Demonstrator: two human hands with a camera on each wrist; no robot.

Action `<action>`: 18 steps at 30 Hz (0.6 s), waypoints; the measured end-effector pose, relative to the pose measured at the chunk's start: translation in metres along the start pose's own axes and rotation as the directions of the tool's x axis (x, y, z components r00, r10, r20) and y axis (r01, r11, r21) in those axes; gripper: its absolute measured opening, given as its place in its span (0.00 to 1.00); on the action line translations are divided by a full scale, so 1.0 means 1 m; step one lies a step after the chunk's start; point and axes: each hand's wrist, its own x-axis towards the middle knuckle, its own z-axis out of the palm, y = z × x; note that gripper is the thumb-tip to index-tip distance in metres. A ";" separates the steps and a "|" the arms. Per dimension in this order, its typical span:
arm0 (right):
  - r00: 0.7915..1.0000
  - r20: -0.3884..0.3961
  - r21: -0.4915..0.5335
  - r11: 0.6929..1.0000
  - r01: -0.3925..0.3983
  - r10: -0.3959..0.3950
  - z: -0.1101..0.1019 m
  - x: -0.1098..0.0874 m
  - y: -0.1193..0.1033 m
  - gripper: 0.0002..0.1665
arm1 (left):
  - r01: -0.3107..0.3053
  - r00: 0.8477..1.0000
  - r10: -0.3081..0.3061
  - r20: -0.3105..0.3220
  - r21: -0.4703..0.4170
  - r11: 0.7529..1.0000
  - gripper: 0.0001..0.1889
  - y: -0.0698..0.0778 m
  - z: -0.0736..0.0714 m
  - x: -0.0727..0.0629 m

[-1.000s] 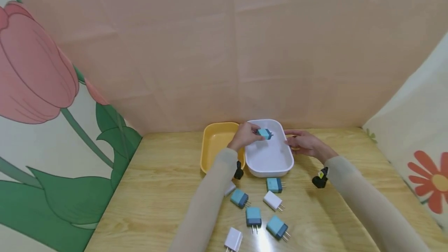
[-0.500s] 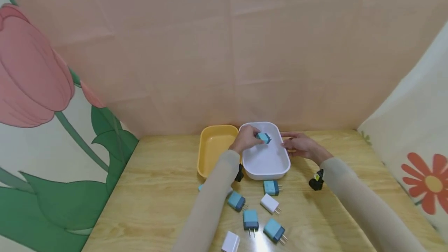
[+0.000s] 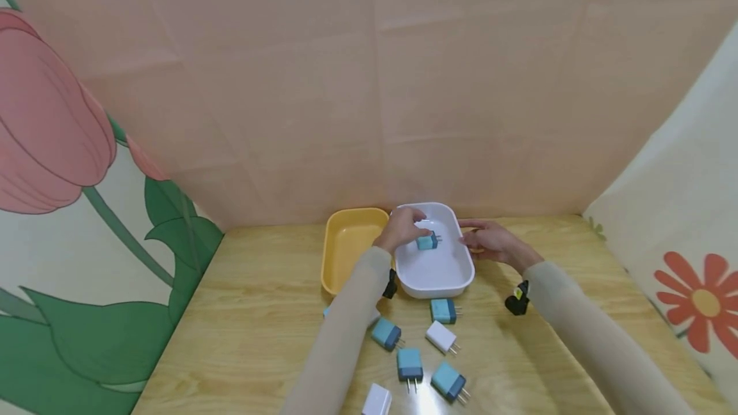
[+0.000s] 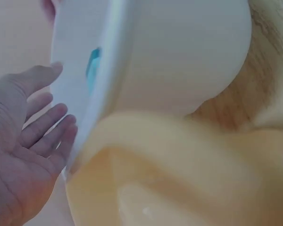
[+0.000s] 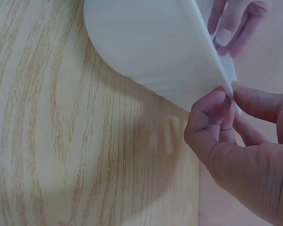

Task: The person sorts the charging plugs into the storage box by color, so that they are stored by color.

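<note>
A light-blue and dark-blue plug charger (image 3: 427, 241) lies in the white plastic tray (image 3: 435, 272). Over that tray is my left hand (image 3: 400, 229), its fingers loosely spread just beside the charger. In the left wrist view, a gap shows between the left hand (image 4: 30, 141) and the charger (image 4: 93, 69). On the far side, my right hand (image 3: 492, 242) pinches the tray's right rim between thumb and fingers, as the right wrist view shows of the right hand (image 5: 247, 134). A yellow tray (image 3: 344, 252) stands against the white one on its left.
Several more chargers lie on the wooden table in front of the trays, among them a blue one (image 3: 442, 310), a white one (image 3: 441, 337) and another white one (image 3: 377, 399). The left sleeve (image 3: 346, 332) partly covers others. A pink cloth backdrop (image 3: 288, 114) hangs behind.
The blue charger, earlier held in my left hand above the white tray, has been let go and now lies on the tray's bottom. My right hand keeps its place at the rim.
</note>
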 end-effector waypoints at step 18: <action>1.000 -0.011 -0.037 0.999 -0.016 0.016 -0.006 0.003 -0.006 0.39 | -0.052 0.998 0.055 0.035 -0.086 0.995 0.17 0.005 -0.040 -0.013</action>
